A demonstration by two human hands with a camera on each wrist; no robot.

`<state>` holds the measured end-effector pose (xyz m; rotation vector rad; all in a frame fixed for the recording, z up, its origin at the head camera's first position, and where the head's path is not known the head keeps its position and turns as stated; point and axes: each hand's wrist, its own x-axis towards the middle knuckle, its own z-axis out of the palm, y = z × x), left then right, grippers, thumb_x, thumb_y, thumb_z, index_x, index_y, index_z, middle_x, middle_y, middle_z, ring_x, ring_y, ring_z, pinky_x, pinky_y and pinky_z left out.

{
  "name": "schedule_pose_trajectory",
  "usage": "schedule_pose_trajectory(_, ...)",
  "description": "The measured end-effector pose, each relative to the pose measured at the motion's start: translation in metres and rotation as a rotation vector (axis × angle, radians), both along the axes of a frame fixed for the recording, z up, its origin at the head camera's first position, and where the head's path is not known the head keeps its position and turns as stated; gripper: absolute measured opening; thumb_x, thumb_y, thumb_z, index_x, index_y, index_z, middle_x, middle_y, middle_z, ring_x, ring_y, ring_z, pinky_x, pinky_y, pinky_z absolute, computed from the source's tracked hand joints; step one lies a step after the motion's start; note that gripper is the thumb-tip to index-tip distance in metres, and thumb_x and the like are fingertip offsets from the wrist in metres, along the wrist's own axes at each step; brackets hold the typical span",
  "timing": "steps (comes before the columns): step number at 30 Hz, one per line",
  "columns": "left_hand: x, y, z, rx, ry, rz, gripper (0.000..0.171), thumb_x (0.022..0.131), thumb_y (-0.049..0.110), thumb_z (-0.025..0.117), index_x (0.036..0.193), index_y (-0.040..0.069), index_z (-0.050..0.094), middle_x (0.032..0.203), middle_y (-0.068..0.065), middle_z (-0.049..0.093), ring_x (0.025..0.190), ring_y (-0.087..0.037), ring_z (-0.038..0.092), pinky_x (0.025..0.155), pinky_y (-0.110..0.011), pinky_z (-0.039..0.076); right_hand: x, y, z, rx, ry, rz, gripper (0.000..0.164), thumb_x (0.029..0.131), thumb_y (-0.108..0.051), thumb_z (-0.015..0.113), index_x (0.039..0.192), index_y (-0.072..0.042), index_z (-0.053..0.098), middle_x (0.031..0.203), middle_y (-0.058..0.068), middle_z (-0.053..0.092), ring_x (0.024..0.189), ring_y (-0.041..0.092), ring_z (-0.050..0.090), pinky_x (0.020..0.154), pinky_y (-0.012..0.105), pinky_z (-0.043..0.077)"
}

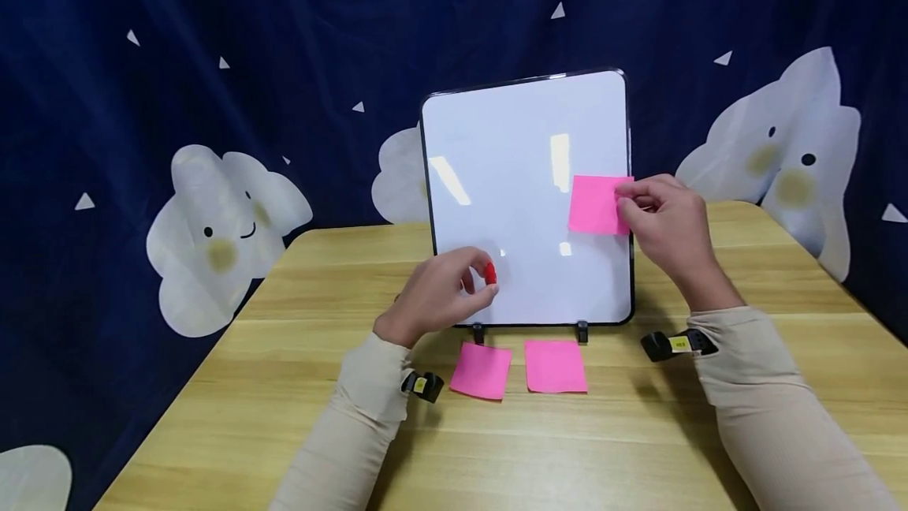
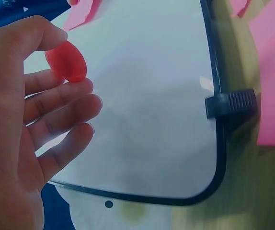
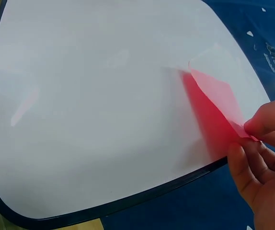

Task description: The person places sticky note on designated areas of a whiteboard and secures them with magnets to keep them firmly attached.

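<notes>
My right hand [image 1: 670,223] pinches a pink sticky note [image 1: 592,205] by its right edge, in front of the right side of a whiteboard [image 1: 518,148]. In the right wrist view the sticky note [image 3: 218,93] tilts away from the board, with a pink reflection beside it. Between thumb and index finger, my left hand [image 1: 443,290] holds a round red disc, which looks like a magnet [image 2: 66,61], before the board's lower left. The other fingers of that hand are loosely bent.
Two more pink sticky notes, a left one [image 1: 481,371] and a right one [image 1: 556,367], lie on the wooden table [image 1: 284,416] before the board. Black feet [image 1: 582,332] support its lower edge. Behind hangs a dark blue curtain [image 1: 319,38] with clouds.
</notes>
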<state>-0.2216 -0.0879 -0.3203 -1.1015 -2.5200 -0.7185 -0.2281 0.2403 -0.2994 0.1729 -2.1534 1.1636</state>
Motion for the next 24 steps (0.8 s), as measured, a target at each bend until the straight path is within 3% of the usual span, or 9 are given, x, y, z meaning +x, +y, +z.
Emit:
schedule_pose_trajectory(11, -0.001, 0.014, -0.003, 0.034, 0.037, -0.022, 0.014, 0.091, 0.027, 0.07, 0.101, 0.019, 0.064, 0.095, 0.008, 0.064, 0.071, -0.002, 0.056, 0.056, -0.02, 0.048, -0.003, -0.004, -0.002, 0.01, 0.016, -0.036, 0.021, 0.091, -0.007, 0.065, 0.107, 0.0, 0.076, 0.101, 0.009, 0.059, 0.085, 0.007, 0.053, 0.067, 0.007, 0.042)
schedule_pose_trajectory(19, -0.001, 0.022, -0.006, 0.081, 0.048, -0.019, 0.02, 0.091, 0.026, 0.071, 0.108, 0.015, 0.066, 0.101, 0.007, 0.065, 0.071, -0.002, 0.056, 0.059, -0.02, 0.049, -0.002, -0.006, -0.004, 0.013, 0.032, -0.031, 0.022, 0.091, -0.005, 0.063, 0.108, 0.0, 0.076, 0.103, 0.01, 0.061, 0.081, 0.0, 0.055, 0.067, 0.006, 0.044)
schedule_pose_trajectory(24, 0.0, 0.027, -0.008, 0.095, 0.022, -0.029, 0.024, 0.092, 0.027, 0.07, 0.112, 0.014, 0.066, 0.104, 0.006, 0.066, 0.072, -0.005, 0.058, 0.062, -0.02, 0.05, -0.003, -0.007, -0.005, 0.035, 0.056, -0.038, 0.022, 0.091, -0.002, 0.063, 0.108, 0.002, 0.076, 0.103, 0.011, 0.062, 0.085, 0.011, 0.059, 0.07, 0.006, 0.043)
